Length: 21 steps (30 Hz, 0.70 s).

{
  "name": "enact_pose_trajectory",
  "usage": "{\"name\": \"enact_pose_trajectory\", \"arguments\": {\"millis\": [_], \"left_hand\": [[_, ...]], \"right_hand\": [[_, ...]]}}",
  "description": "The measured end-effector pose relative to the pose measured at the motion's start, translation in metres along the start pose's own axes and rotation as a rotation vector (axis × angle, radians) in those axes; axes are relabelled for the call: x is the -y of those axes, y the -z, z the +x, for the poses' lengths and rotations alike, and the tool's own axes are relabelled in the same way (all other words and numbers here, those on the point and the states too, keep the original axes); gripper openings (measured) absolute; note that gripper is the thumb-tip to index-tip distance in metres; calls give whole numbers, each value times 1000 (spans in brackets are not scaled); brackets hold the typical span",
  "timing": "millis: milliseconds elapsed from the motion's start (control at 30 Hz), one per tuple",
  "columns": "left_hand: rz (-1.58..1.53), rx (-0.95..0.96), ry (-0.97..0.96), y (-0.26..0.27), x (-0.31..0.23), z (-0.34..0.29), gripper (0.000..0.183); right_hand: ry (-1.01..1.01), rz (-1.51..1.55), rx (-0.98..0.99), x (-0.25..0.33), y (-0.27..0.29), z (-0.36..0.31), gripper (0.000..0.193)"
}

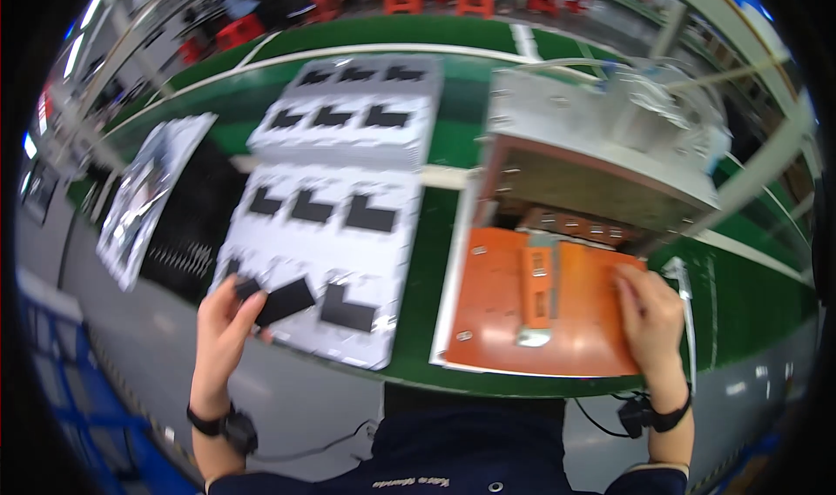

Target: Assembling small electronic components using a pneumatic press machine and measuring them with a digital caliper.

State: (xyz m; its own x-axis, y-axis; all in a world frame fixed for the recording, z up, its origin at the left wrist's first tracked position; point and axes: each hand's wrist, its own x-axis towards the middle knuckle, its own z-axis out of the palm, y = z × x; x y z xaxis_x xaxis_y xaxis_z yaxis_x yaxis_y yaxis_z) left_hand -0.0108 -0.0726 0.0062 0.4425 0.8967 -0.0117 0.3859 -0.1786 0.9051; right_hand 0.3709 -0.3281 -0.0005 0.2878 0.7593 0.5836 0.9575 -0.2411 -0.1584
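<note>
My left hand [224,325] pinches a flat black L-shaped piece [287,302] between thumb and fingers. It is over the near left corner of a white sheet tray [300,242]. Similar black L-shaped pieces lie there in rows, one being the nearest black piece [350,308] on the right. At the right edge of an orange plate [592,321], my right hand [651,316] has its fingers curled in; whether anything is in them is hidden. An orange-and-grey fixture strip [537,290] with a metal end lies along the middle of that plate.
Behind the orange plate stands a grey metal press-like housing [601,147] with clear tubing on top. More stacked white trays [348,103] with black pieces lie farther back. Left are a black sheet [187,221] and a silvery bag [157,195]. A white frame post [766,164] rises at right.
</note>
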Motion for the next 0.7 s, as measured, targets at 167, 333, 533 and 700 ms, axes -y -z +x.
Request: {"name": "enact_pose_trajectory", "arguments": {"millis": [167, 333, 533, 700], "left_hand": [[88, 129, 133, 36, 18, 32, 18], [69, 218, 277, 29, 46, 45, 20], [97, 129, 285, 33, 61, 48, 22], [625, -172, -135, 18, 60, 37, 28]], "right_hand": [[-14, -21, 24, 6, 6, 3, 15], [-12, 7, 18, 8, -1, 5, 13], [-20, 3, 36, 9, 1, 6, 10], [-58, 0, 65, 5, 2, 4, 16]]}}
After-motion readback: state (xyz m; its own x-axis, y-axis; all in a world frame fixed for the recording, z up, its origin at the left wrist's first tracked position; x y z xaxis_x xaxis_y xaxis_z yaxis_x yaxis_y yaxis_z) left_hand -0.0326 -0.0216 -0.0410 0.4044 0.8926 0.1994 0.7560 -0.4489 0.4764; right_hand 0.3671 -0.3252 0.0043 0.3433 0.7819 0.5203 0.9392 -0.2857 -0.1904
